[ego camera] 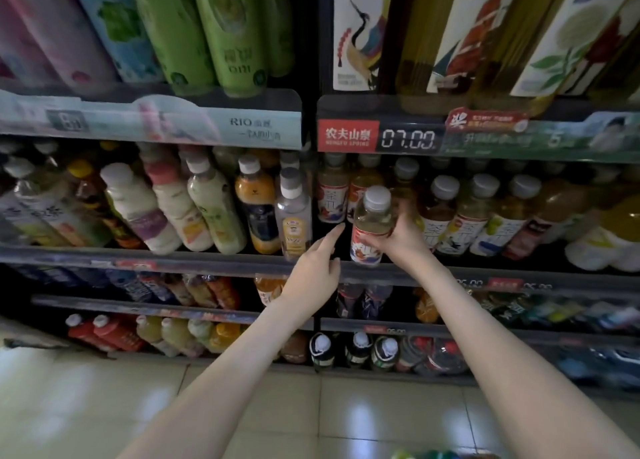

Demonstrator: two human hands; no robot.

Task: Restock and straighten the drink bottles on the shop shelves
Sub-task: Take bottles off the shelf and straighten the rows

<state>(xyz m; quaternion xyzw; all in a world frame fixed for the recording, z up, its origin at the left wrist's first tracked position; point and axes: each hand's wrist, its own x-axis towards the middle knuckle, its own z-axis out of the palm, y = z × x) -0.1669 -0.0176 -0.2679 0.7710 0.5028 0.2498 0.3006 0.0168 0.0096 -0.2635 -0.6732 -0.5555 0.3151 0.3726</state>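
Here the right hand (403, 242) grips a pale tea bottle (371, 228) at the shelf (207, 258) front, while the left hand (317, 270) points with forefinger outstretched.

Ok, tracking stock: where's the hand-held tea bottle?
Head view, centre: the tea bottle is in the right hand, under the 07.00 price tag.

We are in a shop: tiered shelves (138, 256) carry packed rows of drink bottles (464, 213), with a digital price tag (408, 139) reading 07.00, a red brand label (348, 135), and a tiled floor (104, 406) below.
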